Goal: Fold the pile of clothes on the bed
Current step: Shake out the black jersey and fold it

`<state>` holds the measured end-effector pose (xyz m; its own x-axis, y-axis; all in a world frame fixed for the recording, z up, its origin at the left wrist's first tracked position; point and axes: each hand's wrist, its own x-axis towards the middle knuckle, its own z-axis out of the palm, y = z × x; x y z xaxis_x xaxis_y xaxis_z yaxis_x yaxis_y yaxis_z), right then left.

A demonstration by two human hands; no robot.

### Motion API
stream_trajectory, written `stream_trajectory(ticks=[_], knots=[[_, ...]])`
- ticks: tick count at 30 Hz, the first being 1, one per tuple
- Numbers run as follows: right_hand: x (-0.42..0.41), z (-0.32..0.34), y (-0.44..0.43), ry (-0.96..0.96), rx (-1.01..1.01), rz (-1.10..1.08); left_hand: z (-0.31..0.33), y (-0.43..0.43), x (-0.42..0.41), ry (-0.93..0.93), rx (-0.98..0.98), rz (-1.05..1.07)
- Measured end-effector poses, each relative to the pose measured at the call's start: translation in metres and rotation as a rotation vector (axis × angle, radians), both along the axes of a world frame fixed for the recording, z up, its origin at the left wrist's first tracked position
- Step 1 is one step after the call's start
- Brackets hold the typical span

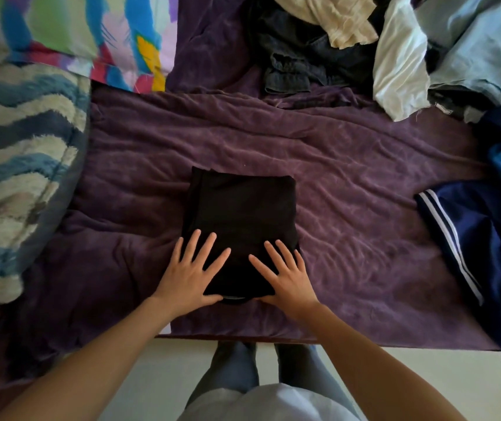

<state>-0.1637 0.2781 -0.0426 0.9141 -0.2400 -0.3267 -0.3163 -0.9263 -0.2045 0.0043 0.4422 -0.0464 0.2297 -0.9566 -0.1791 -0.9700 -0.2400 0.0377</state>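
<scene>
A black garment (240, 214), folded into a compact rectangle, lies in the middle of the purple bedspread (364, 189). My left hand (193, 270) rests flat on its near left corner, fingers spread. My right hand (285, 275) lies flat on its near right corner, fingers spread too. Neither hand grips the cloth. A pile of unfolded clothes (364, 47) sits at the far right of the bed: dark jeans, cream, white and light blue pieces.
A navy garment with white stripes (480, 244) hangs over the bed's right side. A blue and white wavy blanket (21, 165) lies at the left, a colourful sheet (70, 34) behind it. The bed's near edge (243, 338) runs above pale floor.
</scene>
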Motion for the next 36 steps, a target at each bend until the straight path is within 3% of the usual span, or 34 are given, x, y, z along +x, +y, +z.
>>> stream_trajectory(ticks=[9,13,16,19,25,29,36], knots=[[0.007,0.003,-0.016,-0.049,0.1,-0.049,-0.007,-0.004,-0.01,0.091,0.01,0.143],[0.025,0.008,-0.02,0.025,0.098,0.0,-0.006,-0.014,-0.014,0.106,0.082,0.194],[0.033,0.01,-0.023,0.189,0.17,-0.003,-0.005,-0.019,-0.015,0.14,0.065,0.212],[0.037,0.009,-0.028,0.169,0.242,-0.074,-0.007,-0.021,-0.007,0.183,-0.01,0.199],[0.037,-0.001,-0.039,-0.011,0.289,-0.162,-0.006,-0.023,0.014,0.305,-0.163,0.22],[0.035,-0.001,-0.038,-0.285,0.172,-0.121,0.001,-0.028,0.017,0.212,-0.184,0.182],[0.017,0.043,-0.055,-0.496,-0.02,-0.112,0.035,-0.06,0.009,0.153,-0.338,0.095]])
